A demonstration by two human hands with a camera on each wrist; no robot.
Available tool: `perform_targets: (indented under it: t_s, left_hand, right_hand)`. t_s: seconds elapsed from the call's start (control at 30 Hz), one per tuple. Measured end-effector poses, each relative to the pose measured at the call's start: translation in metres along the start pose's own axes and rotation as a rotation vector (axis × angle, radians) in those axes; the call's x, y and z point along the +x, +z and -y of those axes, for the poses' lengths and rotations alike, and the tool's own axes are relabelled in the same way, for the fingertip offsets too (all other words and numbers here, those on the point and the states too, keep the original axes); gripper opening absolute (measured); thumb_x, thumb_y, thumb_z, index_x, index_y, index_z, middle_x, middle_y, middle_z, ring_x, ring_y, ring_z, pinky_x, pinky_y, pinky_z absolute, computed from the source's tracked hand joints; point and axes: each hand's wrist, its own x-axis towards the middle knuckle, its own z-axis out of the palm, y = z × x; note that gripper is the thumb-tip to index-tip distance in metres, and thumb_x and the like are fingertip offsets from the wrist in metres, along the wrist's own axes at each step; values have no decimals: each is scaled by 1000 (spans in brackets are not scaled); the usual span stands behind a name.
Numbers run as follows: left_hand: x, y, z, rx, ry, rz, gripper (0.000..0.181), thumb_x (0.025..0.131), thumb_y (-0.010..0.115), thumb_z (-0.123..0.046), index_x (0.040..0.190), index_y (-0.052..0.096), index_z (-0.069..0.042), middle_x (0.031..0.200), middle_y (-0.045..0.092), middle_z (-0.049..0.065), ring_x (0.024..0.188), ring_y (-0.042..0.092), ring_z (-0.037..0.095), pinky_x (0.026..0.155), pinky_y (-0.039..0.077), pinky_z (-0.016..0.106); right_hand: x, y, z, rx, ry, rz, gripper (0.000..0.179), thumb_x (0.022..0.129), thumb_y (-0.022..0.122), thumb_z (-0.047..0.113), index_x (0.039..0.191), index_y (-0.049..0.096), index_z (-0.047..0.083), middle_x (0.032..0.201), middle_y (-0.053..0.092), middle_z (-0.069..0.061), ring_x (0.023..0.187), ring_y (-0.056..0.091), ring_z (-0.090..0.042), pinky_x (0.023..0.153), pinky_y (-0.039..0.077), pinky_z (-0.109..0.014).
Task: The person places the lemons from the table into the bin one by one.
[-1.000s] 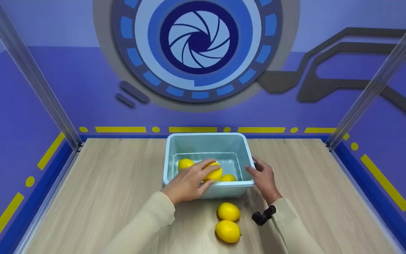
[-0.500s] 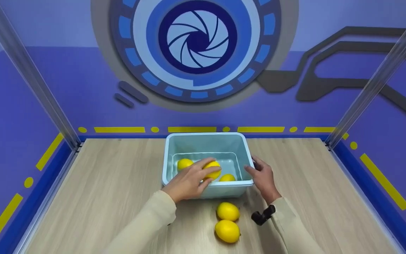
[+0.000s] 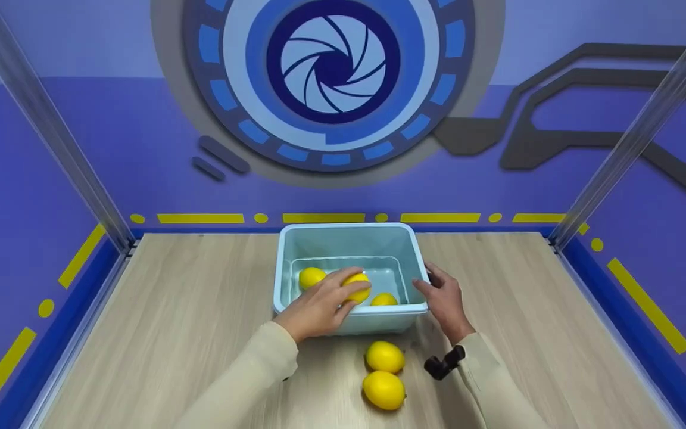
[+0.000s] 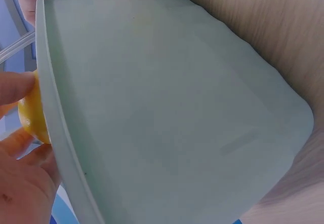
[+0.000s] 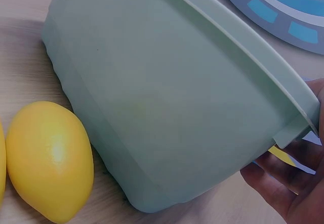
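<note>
A pale blue-green plastic bin (image 3: 379, 323) stands on the table in the head view. My left hand (image 3: 313, 308) reaches over its front rim and holds a yellow lemon (image 3: 357, 289) between thumb and fingers, inside the bin's opening. In the left wrist view that lemon (image 4: 31, 113) shows partly behind the rim. Two other lemons lie in the bin, one at the left (image 3: 312, 277) and one near the front wall (image 3: 384, 300). My right hand (image 3: 447, 301) grips the bin's right side, its thumb over the rim and its fingers outside.
Two more lemons sit on the wooden table (image 3: 200, 298) in front of the bin, a farther lemon (image 3: 384, 357) and a nearer lemon (image 3: 384, 390). Behind the bin rises a blue decorated wall (image 3: 331, 196), with side panels at left and right.
</note>
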Motion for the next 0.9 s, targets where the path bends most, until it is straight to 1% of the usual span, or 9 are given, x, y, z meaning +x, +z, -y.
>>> perform_targets:
  t_s: [0.23,0.43,0.53,0.7,0.8,0.9]
  left_hand:
    - [1,0,0,-9,-9,21,36,99,54,-20,133,58,-27,151,41,6,138,42,21,108,43,37]
    - [1,1,0,-12,3,5,36,98,56,-20,132,59,-29,150,43,6,137,44,21,106,46,36]
    - [0,1,1,-39,-15,7,36,98,55,-21,132,60,-30,150,43,4,136,45,21,103,48,35]
    - [0,0,1,-86,-55,36,35,98,53,-30,133,59,-32,152,40,1,136,45,19,103,48,36]
    - [1,0,0,-88,-70,53,35,99,52,-33,133,58,-32,152,40,1,137,43,19,104,47,36]
    - [2,1,-1,-78,-76,59,34,100,51,-30,133,59,-33,151,41,0,137,44,19,105,47,36]
  right_hand:
    - [0,0,1,2,15,12,55,94,59,15,146,43,11,147,47,-17,135,46,-31,113,37,-46]
    - [0,0,1,-3,20,16,55,94,59,16,146,42,12,147,46,-16,136,45,-32,113,36,-46]
    - [1,0,0,-7,24,17,55,94,59,17,146,42,12,148,45,-16,136,45,-32,113,35,-46]
    - [2,0,0,-8,30,16,55,94,59,17,146,42,12,148,45,-16,136,45,-32,113,35,-46]
    - [1,0,1,-4,30,12,55,94,59,16,146,43,12,147,46,-16,135,46,-31,113,36,-45]
    - [1,-1,1,0,29,10,55,94,59,15,146,43,12,147,47,-15,135,46,-31,113,36,-45]
